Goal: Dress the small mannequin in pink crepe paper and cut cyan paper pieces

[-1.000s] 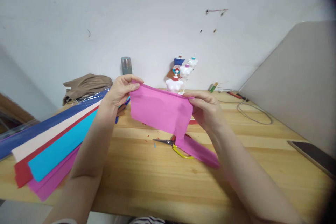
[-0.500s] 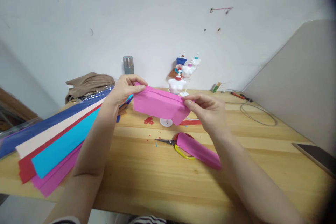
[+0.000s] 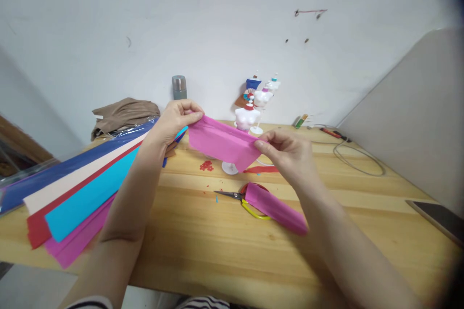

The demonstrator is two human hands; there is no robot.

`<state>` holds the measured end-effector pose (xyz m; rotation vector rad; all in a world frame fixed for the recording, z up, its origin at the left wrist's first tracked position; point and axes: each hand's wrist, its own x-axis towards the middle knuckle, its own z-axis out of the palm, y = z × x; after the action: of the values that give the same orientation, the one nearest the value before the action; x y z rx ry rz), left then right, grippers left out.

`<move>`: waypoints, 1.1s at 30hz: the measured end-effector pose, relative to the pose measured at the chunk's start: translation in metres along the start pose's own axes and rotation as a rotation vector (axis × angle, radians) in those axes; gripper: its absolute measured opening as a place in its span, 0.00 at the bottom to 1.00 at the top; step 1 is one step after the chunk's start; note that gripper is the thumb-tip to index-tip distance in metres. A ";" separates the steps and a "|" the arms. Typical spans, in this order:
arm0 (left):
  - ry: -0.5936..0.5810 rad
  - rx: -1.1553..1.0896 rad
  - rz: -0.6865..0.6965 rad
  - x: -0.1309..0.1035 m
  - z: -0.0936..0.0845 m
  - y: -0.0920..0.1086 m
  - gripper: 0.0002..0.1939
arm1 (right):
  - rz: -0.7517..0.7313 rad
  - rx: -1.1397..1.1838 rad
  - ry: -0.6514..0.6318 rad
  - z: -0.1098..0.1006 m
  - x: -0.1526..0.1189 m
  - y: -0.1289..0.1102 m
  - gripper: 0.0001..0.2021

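Over the table (image 3: 195, 251), left hand (image 3: 179, 119) and right hand (image 3: 291, 153) pinch the sheet (image 3: 224, 142), now hanging shorter, so seemingly folded further.

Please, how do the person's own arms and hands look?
The left hand and right hand are bare, with no gloves, rings or watch visible. Both forearms are uncovered too. A light sleeve edge with a dark stripe shows on the left; none shows on the right.
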<state>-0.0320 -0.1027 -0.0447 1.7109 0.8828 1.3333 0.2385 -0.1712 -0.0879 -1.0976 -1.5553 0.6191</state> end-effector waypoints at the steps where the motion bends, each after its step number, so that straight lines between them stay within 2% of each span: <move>1: 0.009 0.009 0.003 0.001 0.000 -0.001 0.10 | -0.007 -0.022 -0.011 -0.001 0.000 0.000 0.12; 7: -0.014 0.074 -0.032 0.001 -0.005 -0.005 0.11 | 0.038 -0.016 -0.088 -0.002 0.002 0.002 0.17; 11: -0.082 0.055 -0.103 -0.001 -0.009 -0.004 0.17 | 0.053 0.035 -0.081 -0.001 0.003 0.000 0.15; 15: -0.175 -0.019 -0.165 0.003 -0.009 -0.010 0.17 | 0.056 0.039 -0.055 -0.002 0.005 0.001 0.13; 20: -0.162 -0.022 -0.239 0.005 -0.008 -0.019 0.14 | 0.111 0.072 -0.052 -0.002 0.007 0.004 0.14; 22: -0.163 -0.014 -0.239 0.005 -0.008 -0.019 0.13 | 0.175 0.088 -0.088 -0.003 0.007 0.005 0.13; 27: -0.185 0.052 -0.183 0.005 -0.008 -0.017 0.12 | 0.300 0.079 -0.224 -0.006 0.007 0.006 0.21; 30: -0.179 0.076 -0.172 0.003 -0.006 -0.014 0.11 | 0.287 0.098 -0.284 -0.003 0.006 0.004 0.16; 33: -0.171 0.103 -0.171 0.002 -0.006 -0.012 0.10 | 0.267 0.103 -0.287 -0.001 0.006 0.003 0.14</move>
<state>-0.0377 -0.0943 -0.0538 1.7553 0.9886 1.0283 0.2401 -0.1644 -0.0870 -1.1857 -1.6086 1.0649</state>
